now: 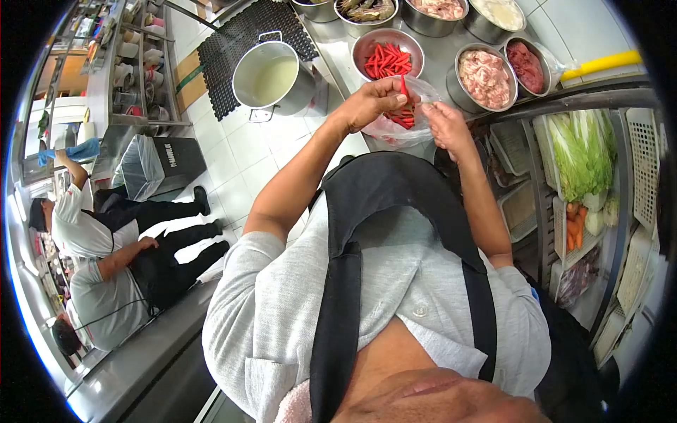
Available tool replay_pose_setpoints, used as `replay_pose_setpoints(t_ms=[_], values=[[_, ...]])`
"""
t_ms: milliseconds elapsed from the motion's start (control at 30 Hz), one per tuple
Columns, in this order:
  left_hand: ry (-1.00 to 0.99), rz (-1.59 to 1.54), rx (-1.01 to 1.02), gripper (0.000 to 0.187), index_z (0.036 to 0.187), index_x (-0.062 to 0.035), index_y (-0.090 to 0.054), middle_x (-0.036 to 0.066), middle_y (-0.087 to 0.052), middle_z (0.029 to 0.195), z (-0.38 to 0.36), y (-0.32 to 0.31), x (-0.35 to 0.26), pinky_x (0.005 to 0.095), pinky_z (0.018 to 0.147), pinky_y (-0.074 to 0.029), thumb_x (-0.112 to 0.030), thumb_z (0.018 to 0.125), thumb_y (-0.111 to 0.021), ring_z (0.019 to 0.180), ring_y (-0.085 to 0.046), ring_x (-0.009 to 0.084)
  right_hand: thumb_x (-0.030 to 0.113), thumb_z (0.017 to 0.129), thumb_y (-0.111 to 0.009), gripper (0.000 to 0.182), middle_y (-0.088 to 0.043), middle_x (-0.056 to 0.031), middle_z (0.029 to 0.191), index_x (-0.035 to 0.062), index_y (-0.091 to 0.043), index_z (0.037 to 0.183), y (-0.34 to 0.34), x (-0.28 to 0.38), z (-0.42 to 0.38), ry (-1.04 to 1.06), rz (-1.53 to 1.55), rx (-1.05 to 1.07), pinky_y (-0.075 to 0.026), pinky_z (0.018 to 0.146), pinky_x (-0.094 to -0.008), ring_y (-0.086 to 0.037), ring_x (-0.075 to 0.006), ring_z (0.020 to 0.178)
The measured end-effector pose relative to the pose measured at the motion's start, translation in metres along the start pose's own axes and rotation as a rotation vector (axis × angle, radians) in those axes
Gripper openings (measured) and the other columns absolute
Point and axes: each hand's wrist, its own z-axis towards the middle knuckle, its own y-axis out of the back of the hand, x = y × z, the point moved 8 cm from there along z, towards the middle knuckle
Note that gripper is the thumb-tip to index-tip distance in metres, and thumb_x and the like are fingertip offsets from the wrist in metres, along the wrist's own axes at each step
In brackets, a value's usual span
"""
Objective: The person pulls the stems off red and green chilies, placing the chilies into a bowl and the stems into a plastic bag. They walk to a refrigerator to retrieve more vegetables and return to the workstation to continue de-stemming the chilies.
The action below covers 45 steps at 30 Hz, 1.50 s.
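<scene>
My left hand point(377, 102) is closed in a pinch around a red chili pepper point(403, 85), which points upward. Close beside it on the right, my right hand point(446, 127) is also pinched shut. Its fingertips are near the bag's edge, and I cannot make out what they hold. Beneath both hands lies a clear plastic bag point(381, 130) with red chilies point(405, 121) in it. Just beyond, a metal bowl point(360, 51) holds more red chilies point(386, 60).
Metal pots of raw meat point(484, 77), minced meat point(525, 65) and shrimp point(367, 8) stand around the bowl. A large pot point(243, 77) of pale liquid is at the left. Lettuce point(582, 155) fills a crate at right. Two people point(99, 225) stand at far left.
</scene>
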Motion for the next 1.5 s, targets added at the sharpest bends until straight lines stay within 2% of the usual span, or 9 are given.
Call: replay_pose_setpoints(t_ms=[267, 633, 833, 1000, 1100, 1133, 1233, 1333, 1500], values=[[-0.07, -0.188, -0.102, 0.018, 0.106, -0.004, -0.058, 0.003, -0.061, 0.097, 0.006, -0.006, 0.007, 0.028, 0.084, -0.047, -0.014, 0.092, -0.053, 0.092, -0.057, 0.0128, 0.021, 0.087, -0.062, 0.018, -0.04, 0.0063, 0.06, 0.0062, -0.053, 0.092, -0.013, -0.005, 0.003, 0.046, 0.509, 0.083, -0.024, 0.038, -0.0181, -0.032, -0.0023, 0.042], [0.183, -0.467, 0.011, 0.017, 0.095, -0.0051, -0.058, 0.0, -0.057, 0.081, 0.001, -0.02, 0.006, 0.0263, 0.062, -0.044, -0.021, 0.093, -0.052, 0.069, -0.053, 0.0109, 0.012, 0.089, -0.055, 0.014, -0.06, -0.0028, 0.082, 0.0007, -0.057, 0.095, -0.016, 0.046, -0.015, 0.413, -0.19, 0.092, -0.045, 0.069, -0.0226, -0.054, -0.0062, 0.073], [0.272, -0.604, 0.141, 0.019, 0.09, -0.0058, -0.058, 0.001, -0.058, 0.077, 0.008, -0.031, -0.026, 0.0249, 0.061, -0.044, -0.023, 0.092, -0.053, 0.068, -0.055, 0.0126, 0.015, 0.091, -0.052, 0.014, -0.052, 0.0022, 0.074, 0.0019, -0.054, 0.095, -0.023, 0.073, -0.027, 0.393, 0.105, 0.321, -0.035, 0.052, -0.0175, -0.042, -0.0015, 0.062], [0.134, 0.4, -0.214, 0.023, 0.099, -0.0003, -0.06, 0.007, -0.064, 0.085, 0.041, 0.039, -0.038, 0.0296, 0.062, -0.05, -0.02, 0.088, -0.057, 0.073, -0.061, 0.0139, 0.014, 0.091, -0.049, 0.015, -0.048, -0.0033, 0.082, 0.0035, -0.047, 0.103, -0.012, 0.073, -0.017, 0.321, 0.561, 0.362, -0.028, 0.043, -0.0164, -0.035, -0.0037, 0.052], [0.137, 0.666, -0.071, 0.025, 0.098, 0.0027, -0.063, 0.008, -0.065, 0.075, 0.025, 0.023, -0.045, 0.0283, 0.059, -0.05, -0.016, 0.082, -0.058, 0.065, -0.061, 0.0145, 0.014, 0.092, -0.048, 0.017, -0.049, -0.0028, 0.08, 0.0014, -0.049, 0.103, -0.001, 0.052, -0.021, 0.278, 0.581, 0.381, -0.027, 0.041, -0.0157, -0.036, -0.0035, 0.051], [-0.089, 0.855, 0.092, 0.022, 0.094, 0.0019, -0.064, 0.008, -0.065, 0.073, 0.023, 0.007, -0.046, 0.0282, 0.059, -0.05, -0.015, 0.081, -0.058, 0.065, -0.061, 0.013, 0.013, 0.09, -0.048, 0.019, -0.05, -0.0028, 0.078, -0.0006, -0.051, 0.104, 0.002, 0.042, -0.022, 0.231, 0.589, 0.358, -0.026, 0.039, -0.0154, -0.037, -0.0035, 0.051], [-0.053, 1.442, 0.134, 0.017, 0.086, -0.0003, -0.064, 0.017, -0.065, 0.076, 0.035, 0.005, 0.024, 0.0381, 0.064, -0.051, -0.011, 0.078, -0.054, 0.069, -0.064, 0.0314, 0.011, 0.088, -0.049, 0.021, -0.05, -0.0028, 0.077, -0.0019, -0.052, 0.105, -0.002, 0.029, -0.022, 0.196, 0.658, 0.441, -0.027, 0.04, -0.0163, -0.037, -0.0042, 0.051], [-0.116, 1.506, -0.223, 0.017, 0.083, -0.0022, -0.066, 0.019, -0.065, 0.084, 0.028, 0.032, 0.064, 0.0448, 0.069, -0.05, -0.01, 0.074, -0.053, 0.077, -0.064, 0.0322, 0.011, 0.086, -0.05, 0.02, -0.05, -0.0028, 0.077, -0.0017, -0.052, 0.102, -0.009, 0.024, -0.022, 0.138, 0.695, 0.405, -0.029, 0.04, -0.0177, -0.038, -0.0053, 0.051], [-0.133, 1.201, -0.182, 0.019, 0.097, -0.0041, -0.062, 0.019, -0.063, 0.095, 0.019, 0.023, 0.037, 0.0427, 0.076, -0.048, -0.014, 0.084, -0.053, 0.09, -0.061, 0.0347, 0.021, 0.091, -0.051, 0.019, -0.047, -0.0003, 0.072, 0.0025, -0.052, 0.092, -0.008, 0.012, -0.009, 0.133, 0.577, 0.333, -0.027, 0.039, -0.0165, -0.037, -0.0037, 0.05]])
